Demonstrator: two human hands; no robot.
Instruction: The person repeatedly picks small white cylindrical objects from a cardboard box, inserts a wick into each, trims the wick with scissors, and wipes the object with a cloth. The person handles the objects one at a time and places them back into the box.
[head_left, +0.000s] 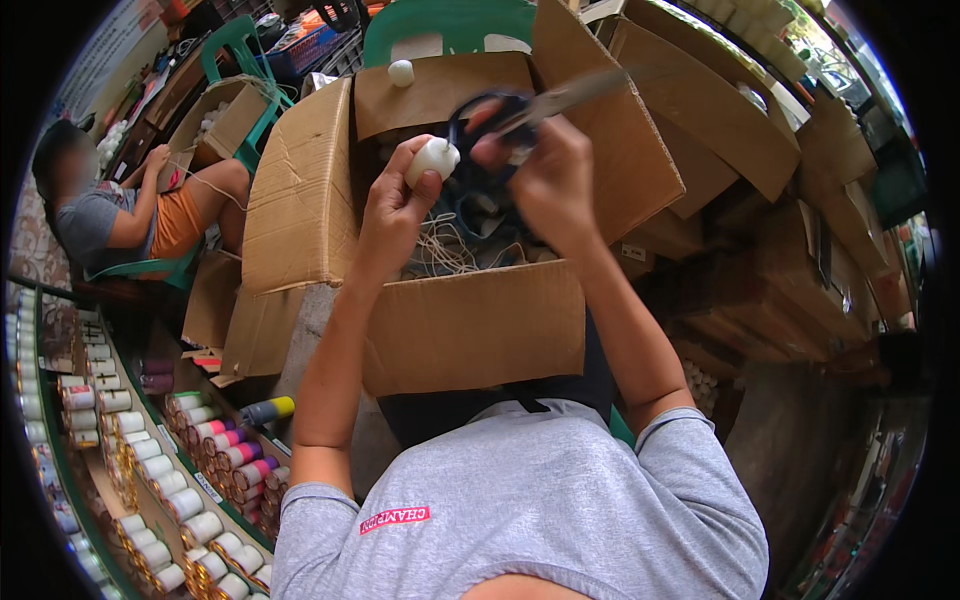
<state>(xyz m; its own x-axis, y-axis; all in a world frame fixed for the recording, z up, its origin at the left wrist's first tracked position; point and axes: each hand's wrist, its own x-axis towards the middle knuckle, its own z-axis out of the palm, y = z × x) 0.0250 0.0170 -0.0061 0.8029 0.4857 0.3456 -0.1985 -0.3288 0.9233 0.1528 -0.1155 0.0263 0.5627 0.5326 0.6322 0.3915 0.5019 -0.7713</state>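
Note:
Over an open cardboard box [470,330], my left hand [393,200] pinches a small white round candle [432,162] between thumb and fingers. A short wick end seems to stick up from its top. My right hand [550,180], smeared by motion, is closed round a pair of scissors [572,97] with dark handles. Their blades point up and to the right, away from the candle, and one handle loop is close beside it. Tangled pale string [440,248] lies inside the box, whose dark far part is hard to make out. Another white round candle [401,73] rests at the box's far flap.
A green plastic chair [450,25] stands behind the box. To the left, a seated person [130,210] works with string beside another carton [225,125]. Shelves of candles in jars [185,505] fill the lower left. Cardboard cartons [770,270] are stacked to the right.

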